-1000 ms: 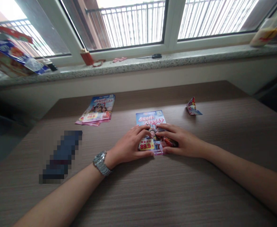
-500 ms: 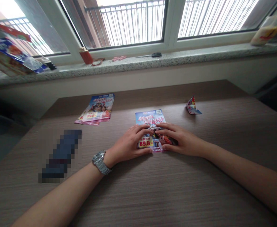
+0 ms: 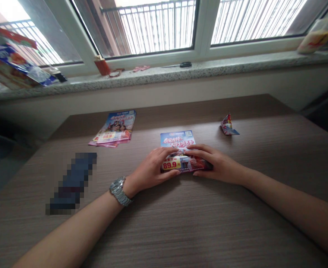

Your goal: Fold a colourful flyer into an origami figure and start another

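Note:
A printed flyer (image 3: 176,140) in blue and pink lies in front of me, its near edge raised and bowed off the table. My left hand (image 3: 154,167), with a metal watch on the wrist, grips the flyer's left side, fingers on top and thumb at the near edge. On the right side my right hand (image 3: 222,163) holds it the same way. The fingers cover the flyer's middle. Beyond my right hand stands a small folded paper piece (image 3: 227,125) with similar print.
A stack of like flyers (image 3: 119,124) lies at the back left of the brown table (image 3: 180,223). Nearer, a dark blurred-out oblong (image 3: 74,182) rests on the left. Scissors (image 3: 180,65), an orange-red item (image 3: 102,66) and packages (image 3: 15,61) sit on the stone windowsill (image 3: 222,69).
The flyer's near edge has come up from the table and curved away from me between both hands. The thumbs have moved slightly up with it. Other things stay put.

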### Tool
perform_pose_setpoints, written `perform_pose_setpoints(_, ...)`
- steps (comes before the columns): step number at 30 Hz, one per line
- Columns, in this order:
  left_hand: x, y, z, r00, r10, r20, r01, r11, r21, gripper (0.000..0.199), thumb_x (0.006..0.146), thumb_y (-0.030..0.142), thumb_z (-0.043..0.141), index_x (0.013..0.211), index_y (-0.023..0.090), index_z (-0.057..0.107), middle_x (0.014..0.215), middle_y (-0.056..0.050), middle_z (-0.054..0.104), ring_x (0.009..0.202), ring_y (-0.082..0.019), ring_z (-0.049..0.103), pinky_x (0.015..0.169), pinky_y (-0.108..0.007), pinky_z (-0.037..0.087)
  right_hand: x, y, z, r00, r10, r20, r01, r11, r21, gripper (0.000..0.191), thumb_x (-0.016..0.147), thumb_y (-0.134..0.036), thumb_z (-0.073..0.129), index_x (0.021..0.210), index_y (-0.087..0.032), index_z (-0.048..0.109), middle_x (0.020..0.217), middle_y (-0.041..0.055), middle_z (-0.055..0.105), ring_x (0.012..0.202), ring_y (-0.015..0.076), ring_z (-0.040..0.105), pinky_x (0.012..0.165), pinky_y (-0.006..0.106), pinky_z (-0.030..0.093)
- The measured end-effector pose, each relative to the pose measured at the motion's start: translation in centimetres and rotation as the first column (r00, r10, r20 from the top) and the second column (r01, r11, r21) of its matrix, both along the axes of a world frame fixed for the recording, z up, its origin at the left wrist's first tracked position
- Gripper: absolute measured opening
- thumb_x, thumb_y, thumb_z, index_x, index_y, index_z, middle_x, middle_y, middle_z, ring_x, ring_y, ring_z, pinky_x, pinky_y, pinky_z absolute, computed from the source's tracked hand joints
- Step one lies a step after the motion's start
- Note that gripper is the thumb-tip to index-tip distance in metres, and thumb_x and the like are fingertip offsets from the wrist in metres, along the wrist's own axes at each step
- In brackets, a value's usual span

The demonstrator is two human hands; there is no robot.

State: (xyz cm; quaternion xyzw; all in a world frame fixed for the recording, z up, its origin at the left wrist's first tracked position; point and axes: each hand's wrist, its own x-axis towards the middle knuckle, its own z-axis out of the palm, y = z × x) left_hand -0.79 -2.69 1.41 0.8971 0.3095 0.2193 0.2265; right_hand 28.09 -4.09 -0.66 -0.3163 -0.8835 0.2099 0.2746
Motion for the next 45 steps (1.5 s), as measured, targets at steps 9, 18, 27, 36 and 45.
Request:
perform_pose_setpoints(9, -0.1, -0.1, 0.5, 0.999, -0.026, 0.038, 0.026, 1.000, 0.001, 0.070, 0.086, 0.053, 0.076, 0.143, 0.025, 0.047, 0.143, -0.013, 0.056, 0.132, -0.030, 0.054, 0.111, -0.048, 0.044, 0.0, -0.2, 0.4, 0.997, -0.051, -0.066, 0.048, 0.998, -0.037, 0.050, 0.093, -0.033, 0.069, 0.141, -0.030, 0.052, 0.130, 0.0093, 0.068, 0.117, 0.0258, 0.066, 0.099, 0.041, 0.054)
perform_pose_setpoints(18, -0.3, -0.1, -0.2, 0.994, 0.008, 0.111, -0.008, 1.000, -0.002, 0.043, 0.092, 0.025, 0.072, 0.132, 0.023, 0.056, 0.128, -0.010, 0.066, 0.115, -0.022, 0.066, 0.096, -0.036, 0.054, 0.2, -0.4, 0.7, 0.992, -0.109, -0.056, 0.105, 0.992, -0.076, 0.052, 0.093, -0.040, 0.069, 0.141, -0.028, 0.052, 0.135, 0.0107, 0.066, 0.120, 0.0273, 0.066, 0.100, 0.042, 0.053)
perform_pose_setpoints(27, -0.4, -0.2, -0.3, 0.987, 0.104, 0.121, -0.103, 0.995, -0.014, 0.023, 0.105, 0.028, 0.051, 0.123, 0.020, 0.064, 0.115, -0.006, 0.074, 0.101, -0.017, 0.071, 0.088, -0.029, 0.056, 0.5, -0.6, 0.7, 0.984, -0.095, -0.154, 0.087, 0.994, -0.059, 0.067, 0.087, -0.060, 0.069, 0.141, -0.027, 0.049, 0.134, 0.0128, 0.067, 0.118, 0.0311, 0.067, 0.095, 0.044, 0.055)
perform_pose_setpoints(36, -0.1, -0.2, -0.3, 0.979, 0.092, 0.182, -0.077, 0.994, -0.083, 0.028, 0.103, 0.028, 0.055, 0.129, 0.021, 0.061, 0.118, -0.005, 0.072, 0.101, -0.018, 0.071, 0.090, -0.029, 0.058, -0.5, 0.0, 0.6, 0.925, -0.338, -0.171, 0.305, 0.933, -0.192, 0.021, 0.098, -0.039, 0.060, 0.113, -0.024, 0.056, 0.096, 0.0044, 0.073, 0.078, 0.0190, 0.070, 0.069, 0.033, 0.058)
perform_pose_setpoints(45, 0.1, 0.4, -1.0, 0.961, 0.223, 0.163, -0.232, 0.972, 0.038, 0.088, 0.092, 0.029, 0.071, 0.161, 0.025, 0.017, 0.151, -0.016, 0.047, 0.139, -0.028, 0.049, 0.119, -0.051, 0.040, -0.8, 0.5, 0.7, 0.926, -0.362, -0.106, 0.350, 0.929, -0.118, 0.047, 0.094, -0.031, 0.064, 0.138, -0.023, 0.051, 0.107, 0.0085, 0.068, 0.076, 0.0202, 0.063, 0.069, 0.037, 0.056)
